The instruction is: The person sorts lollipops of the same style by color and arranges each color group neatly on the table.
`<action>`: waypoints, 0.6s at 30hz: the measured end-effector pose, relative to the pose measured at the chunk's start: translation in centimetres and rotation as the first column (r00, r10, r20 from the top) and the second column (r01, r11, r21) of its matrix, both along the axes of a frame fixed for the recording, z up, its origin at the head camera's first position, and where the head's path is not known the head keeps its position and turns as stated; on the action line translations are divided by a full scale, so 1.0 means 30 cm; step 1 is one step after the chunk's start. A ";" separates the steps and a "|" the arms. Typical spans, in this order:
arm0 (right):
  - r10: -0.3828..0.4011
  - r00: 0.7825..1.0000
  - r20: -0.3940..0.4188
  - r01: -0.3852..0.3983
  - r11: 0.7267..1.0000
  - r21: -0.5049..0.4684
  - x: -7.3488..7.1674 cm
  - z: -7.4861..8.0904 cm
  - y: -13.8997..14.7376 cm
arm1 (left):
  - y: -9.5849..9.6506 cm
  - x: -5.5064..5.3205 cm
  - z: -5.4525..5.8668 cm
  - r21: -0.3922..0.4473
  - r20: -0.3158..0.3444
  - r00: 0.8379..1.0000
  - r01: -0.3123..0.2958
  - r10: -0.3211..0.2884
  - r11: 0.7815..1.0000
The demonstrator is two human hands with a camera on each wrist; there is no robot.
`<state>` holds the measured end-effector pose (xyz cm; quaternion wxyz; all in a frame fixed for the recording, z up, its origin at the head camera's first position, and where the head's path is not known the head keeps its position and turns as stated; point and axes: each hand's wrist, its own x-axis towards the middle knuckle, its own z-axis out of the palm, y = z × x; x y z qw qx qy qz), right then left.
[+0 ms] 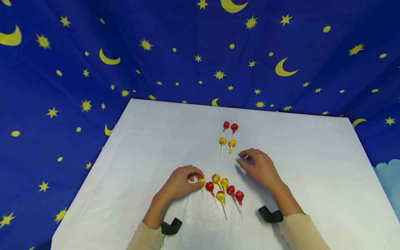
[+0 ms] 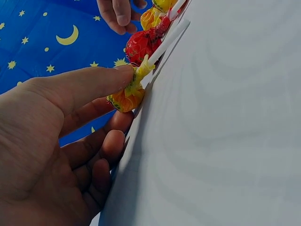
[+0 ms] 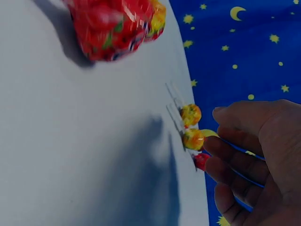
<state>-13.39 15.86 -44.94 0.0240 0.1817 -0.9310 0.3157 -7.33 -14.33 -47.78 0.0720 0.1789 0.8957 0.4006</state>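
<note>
My left hand (image 1: 181, 182) pinches a yellow lollipop (image 2: 127, 98) between thumb and fingers, at the left end of the near group. Its white stick points toward me, close to the table. Beside it lies a red lollipop (image 1: 209, 186). Three yellow lollipops (image 1: 220, 196) and two more red lollipops (image 1: 239, 196) spread to the right. My right hand (image 1: 259, 168) hovers over the table with fingers loosely bent and nothing in them. Nearest to it is a yellow lollipop (image 1: 232, 143) of the far group, alongside another yellow lollipop (image 1: 223, 141).
Two red lollipops (image 1: 234, 127) lie behind the far yellow pair, forming two columns. Everything lies on a white table (image 1: 140, 139). A blue cloth (image 1: 187, 34) with yellow moons and stars hangs behind. Black curved pieces (image 1: 172, 226) sit at both wrists.
</note>
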 end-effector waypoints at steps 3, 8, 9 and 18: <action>0.007 1.000 0.001 -0.007 1.000 -0.010 0.020 0.004 -0.004 | -0.002 0.003 -0.002 0.004 -0.005 1.000 -0.006 0.006 1.000; 0.029 0.999 0.036 -0.028 0.999 -0.016 0.052 0.006 -0.004 | -0.002 0.001 -0.001 0.000 -0.007 1.000 -0.010 0.010 1.000; 0.034 0.999 0.042 -0.033 0.999 -0.016 0.058 0.006 -0.004 | -0.001 0.002 0.000 0.002 -0.008 1.000 -0.010 0.010 1.000; 0.017 1.000 -0.015 -0.017 1.000 0.004 0.129 0.011 0.005 | 0.002 0.002 -0.003 -0.018 -0.005 1.000 -0.008 0.008 1.000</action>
